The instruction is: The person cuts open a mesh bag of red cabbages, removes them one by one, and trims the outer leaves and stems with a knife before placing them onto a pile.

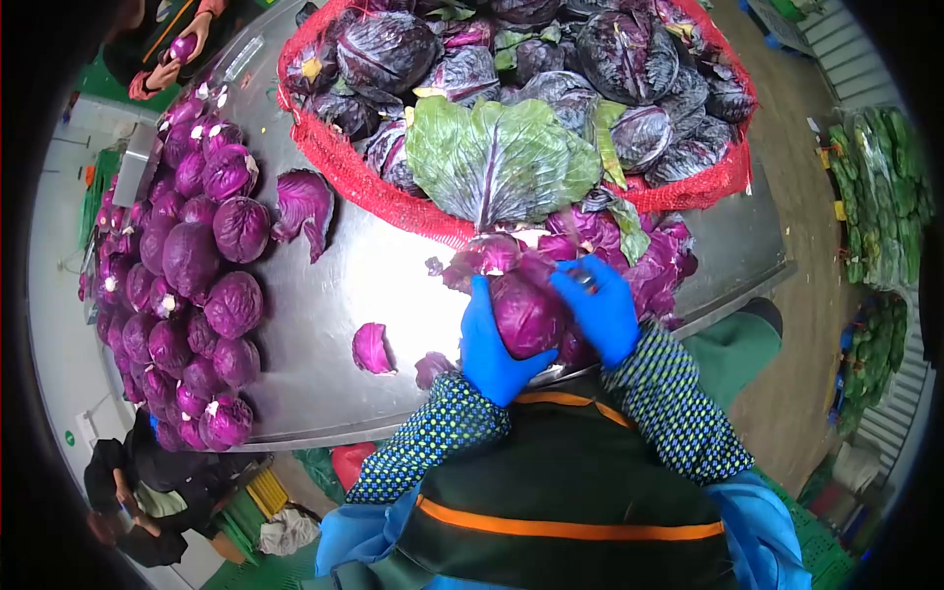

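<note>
Both hands are in close at the near edge of the steel surface (324,315), with 1 red cabbage (526,317) caught between them. The left hand (489,349) cups it from the left and below, fingers wrapped up its side. The right hand (602,313) clamps over the top right, fingers curled down onto the head; whether there's a tool tucked in that hand as well, I can't tell. So the cabbage sits dead between the 2 hands, touching both and right in front of the person's chest. It's a round head, with no long axis to speak of.

Just beyond it lies a heap of torn purple leaves (659,261). Behind that sits the red net sack (334,162), piled with dark heads, 1 big green leaf (497,157) draped on top. Well off to the left is the pile of peeled cabbages (197,265), with a stray leaf (372,347) in between. At the far corner a co-worker's hand (187,44) grips a small head.
</note>
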Motion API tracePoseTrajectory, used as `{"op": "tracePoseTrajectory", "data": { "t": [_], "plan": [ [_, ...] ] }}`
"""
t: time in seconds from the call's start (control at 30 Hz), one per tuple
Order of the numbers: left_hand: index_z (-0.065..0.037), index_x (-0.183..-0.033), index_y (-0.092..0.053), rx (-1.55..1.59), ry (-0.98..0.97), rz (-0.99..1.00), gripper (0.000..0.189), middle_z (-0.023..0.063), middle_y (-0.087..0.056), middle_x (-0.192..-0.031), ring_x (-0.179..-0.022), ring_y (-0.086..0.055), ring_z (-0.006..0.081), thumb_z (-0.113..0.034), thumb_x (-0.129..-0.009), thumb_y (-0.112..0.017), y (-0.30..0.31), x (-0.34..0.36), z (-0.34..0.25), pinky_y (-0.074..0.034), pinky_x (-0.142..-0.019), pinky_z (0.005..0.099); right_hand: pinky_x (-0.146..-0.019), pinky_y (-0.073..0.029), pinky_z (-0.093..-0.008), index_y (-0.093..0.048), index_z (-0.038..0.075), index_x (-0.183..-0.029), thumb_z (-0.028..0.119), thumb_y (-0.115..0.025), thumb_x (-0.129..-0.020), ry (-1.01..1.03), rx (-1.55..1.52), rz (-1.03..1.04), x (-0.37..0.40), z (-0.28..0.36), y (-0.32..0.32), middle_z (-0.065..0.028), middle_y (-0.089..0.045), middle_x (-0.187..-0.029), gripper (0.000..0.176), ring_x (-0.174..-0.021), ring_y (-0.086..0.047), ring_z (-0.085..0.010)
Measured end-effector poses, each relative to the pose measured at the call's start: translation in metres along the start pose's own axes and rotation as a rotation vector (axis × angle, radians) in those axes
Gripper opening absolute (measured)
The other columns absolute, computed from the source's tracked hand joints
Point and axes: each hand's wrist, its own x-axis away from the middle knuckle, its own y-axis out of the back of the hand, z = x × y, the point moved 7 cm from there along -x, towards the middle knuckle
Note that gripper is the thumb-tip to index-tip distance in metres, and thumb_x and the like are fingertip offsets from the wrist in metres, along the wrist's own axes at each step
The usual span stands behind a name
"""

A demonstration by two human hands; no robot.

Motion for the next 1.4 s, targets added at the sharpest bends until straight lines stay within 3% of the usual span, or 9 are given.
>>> {"op": "tracePoseTrajectory", "data": {
  "t": [0.17, 0.23, 0.37, 0.57, 0.73, 0.83, 0.93, 1.13, 1.4],
  "plan": [
    [0.001, -0.140, -0.014, -0.170, -0.032, -0.078, 0.119, 0.0243, -0.030, -0.136, -0.122, -0.040, 0.0356, -0.029, -0.052, -0.087, 0.005, 0.006, 0.002, -0.034, -0.102, 0.0429, -0.050, -0.045, -0.0264, -0.056, 0.003, -0.092, 0.019, -0.069, -0.080, -0.063, -0.082, -0.149, 0.004, -0.013, 0.007, -0.0022, -0.056, -0.070, 0.023, -0.056, -0.050, -0.0092],
    [0.001, -0.140, -0.018, 0.236, 0.057, 0.098, 0.115, 0.0209, -0.029, -0.138, -0.124, -0.039, 0.0314, -0.026, -0.052, -0.088, 0.005, 0.001, 0.024, -0.032, -0.104, 0.0411, -0.039, -0.039, -0.0234, -0.054, 0.004, -0.091, 0.018, -0.069, -0.080, -0.111, -0.277, -0.207, 0.007, -0.009, 0.003, 0.0002, -0.051, -0.066, 0.023, -0.046, -0.046, -0.0076],
    [-0.001, -0.140, -0.018, 0.701, 0.158, 0.248, 0.111, 0.0165, -0.035, -0.135, -0.124, -0.039, 0.0278, -0.016, -0.054, -0.087, 0.033, 0.011, 0.010, -0.033, -0.104, 0.0403, -0.041, -0.040, -0.0230, -0.055, 0.007, -0.093, 0.015, -0.070, -0.080, -0.137, -0.489, -0.161, 0.027, 0.037, 0.006, 0.0013, -0.052, -0.064, 0.021, -0.046, -0.048, -0.0091],
    [-0.003, -0.141, -0.018, 1.054, 0.157, -0.018, 0.104, 0.0131, -0.038, -0.134, -0.123, -0.041, 0.0254, -0.020, -0.061, -0.081, 0.070, 0.008, 0.001, -0.035, -0.103, 0.0397, -0.041, -0.041, -0.0238, -0.052, 0.007, -0.100, 0.012, -0.068, -0.081, -0.024, -0.547, -0.327, 0.047, 0.084, 0.038, 0.0001, -0.053, -0.070, 0.025, -0.046, -0.048, -0.0104],
    [-0.012, -0.141, -0.025, 1.550, 0.352, -0.130, 0.076, 0.0154, -0.030, -0.143, -0.128, -0.034, 0.0361, -0.049, -0.083, -0.057, 0.084, -0.011, 0.016, -0.030, -0.103, 0.0594, -0.049, -0.041, -0.0191, -0.055, 0.004, -0.099, 0.012, -0.063, -0.083, 0.094, -0.443, -0.486, 0.047, 0.094, 0.092, 0.0003, -0.056, -0.077, 0.019, -0.060, -0.053, -0.0071],
    [-0.017, -0.141, -0.026, 2.112, 0.430, -0.071, 0.079, 0.0130, -0.029, -0.143, -0.128, -0.033, 0.0363, -0.055, -0.080, -0.059, 0.076, -0.014, 0.001, -0.030, -0.102, 0.0598, -0.087, -0.043, -0.0300, -0.052, 0.002, -0.119, 0.009, -0.067, -0.080, 0.434, 0.196, -0.424, 0.026, 0.134, 0.096, -0.0119, -0.055, -0.115, 0.043, -0.104, -0.053, -0.0201],
    [-0.017, -0.140, -0.026, 1.931, 0.388, -0.123, 0.078, 0.0146, -0.029, -0.143, -0.127, -0.034, 0.0372, -0.053, -0.080, -0.060, 0.068, -0.020, -0.001, -0.030, -0.100, 0.0615, -0.101, -0.036, -0.0373, -0.050, 0.004, -0.123, 0.011, -0.073, -0.073, 0.736, 0.288, 0.026, 0.040, 0.162, 0.007, -0.0178, -0.039, -0.136, 0.055, -0.128, -0.037, -0.0279],
    [-0.005, -0.139, -0.022, 1.501, 0.168, -0.372, 0.066, 0.0166, -0.037, -0.136, -0.124, -0.040, 0.0329, -0.015, -0.084, -0.057, 0.089, -0.001, -0.019, -0.035, -0.104, 0.0452, -0.094, -0.042, -0.0362, -0.049, 0.003, -0.124, 0.009, -0.074, -0.072, 0.747, 0.191, 0.095, 0.051, 0.162, -0.051, -0.0167, -0.049, -0.121, 0.058, -0.113, -0.050, -0.0276],
    [-0.007, -0.142, -0.006, 0.636, -0.012, -0.512, 0.118, 0.0154, -0.027, -0.137, -0.122, -0.038, 0.0300, -0.015, -0.053, -0.084, 0.119, 0.006, -0.046, -0.039, -0.100, 0.0433, -0.081, -0.049, -0.0336, -0.051, 0.005, -0.120, 0.008, -0.067, -0.075, 0.381, -0.054, 0.054, 0.034, 0.120, -0.037, -0.0142, -0.055, -0.112, 0.048, -0.098, -0.059, -0.0218]
  ]
}}
